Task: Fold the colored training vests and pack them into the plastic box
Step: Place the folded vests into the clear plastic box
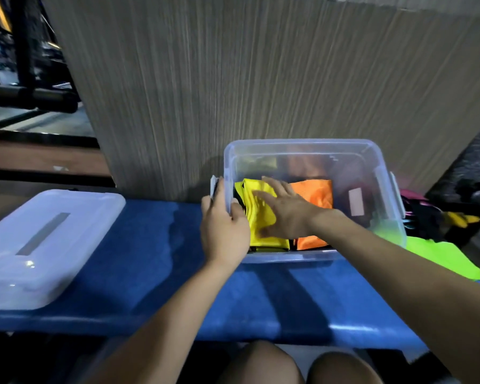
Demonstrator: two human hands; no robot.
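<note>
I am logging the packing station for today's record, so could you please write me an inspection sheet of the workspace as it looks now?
Surface: blue bench top, creased, carrying the box and the lid.
Job's things: clear plastic box open; folded yellow vest and orange vest side by side inside; green vest lying outside, right of the box.
Clutter: box lid at the left; dark mixed vests heap at the right.
Hands: left hand grips the box's left rim; right hand presses flat on the yellow vest.
Cables: nothing seen.
Surroundings: grey ribbed wall panel behind; black metal frame at far left.
</note>
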